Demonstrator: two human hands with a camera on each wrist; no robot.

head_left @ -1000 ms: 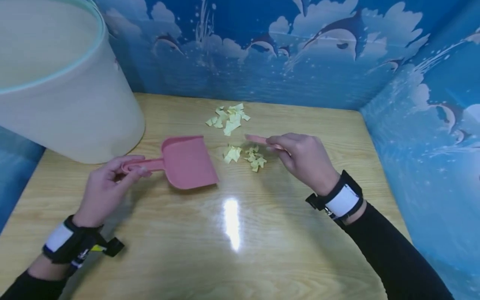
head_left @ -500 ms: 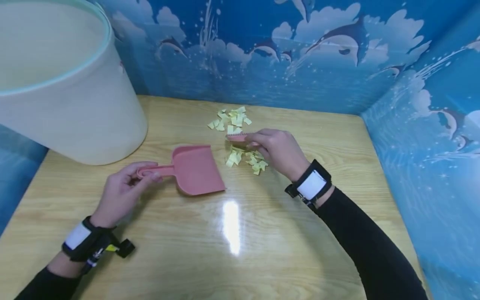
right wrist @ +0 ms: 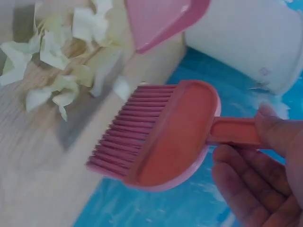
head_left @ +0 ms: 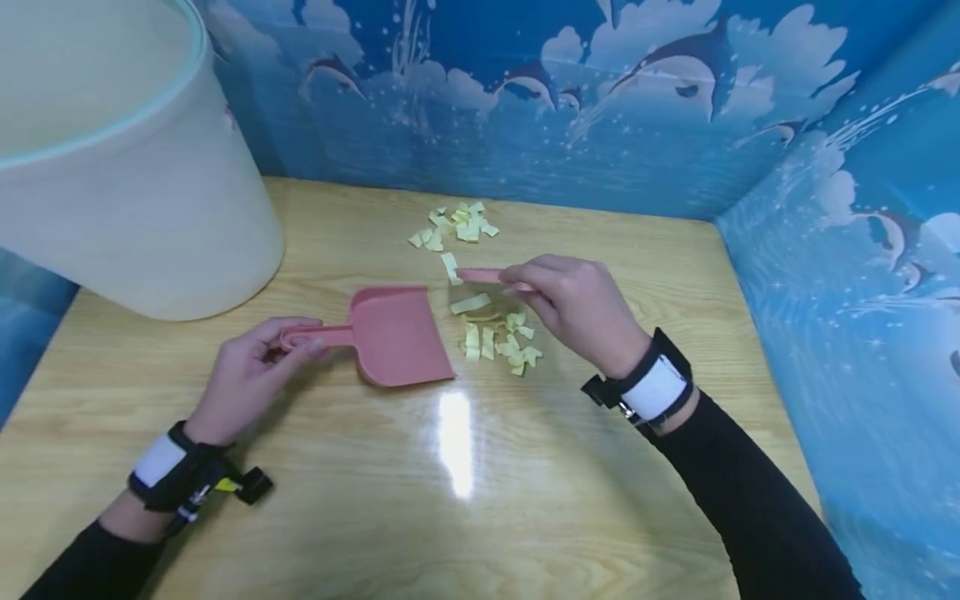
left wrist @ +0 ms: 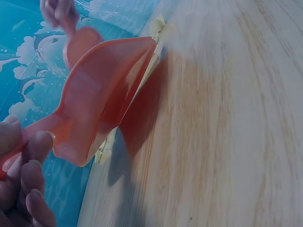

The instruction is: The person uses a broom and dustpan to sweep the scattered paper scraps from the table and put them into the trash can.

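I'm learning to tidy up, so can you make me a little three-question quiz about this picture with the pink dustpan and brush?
1. True or false: the left hand holds the pink dustpan by its handle.
2. What does the right hand grip? A) a sponge B) a pink brush C) a cup
3. Fill in: the yellow paper scraps lie on the wooden ____.

Key: 1 true; 2 B; 3 table.

left hand at 8 o'clock — fingers curled round the handle of the pink dustpan | pan's front edge on the wooden table | yellow paper scraps at 12 o'clock | other hand at 11 o'clock — blurred
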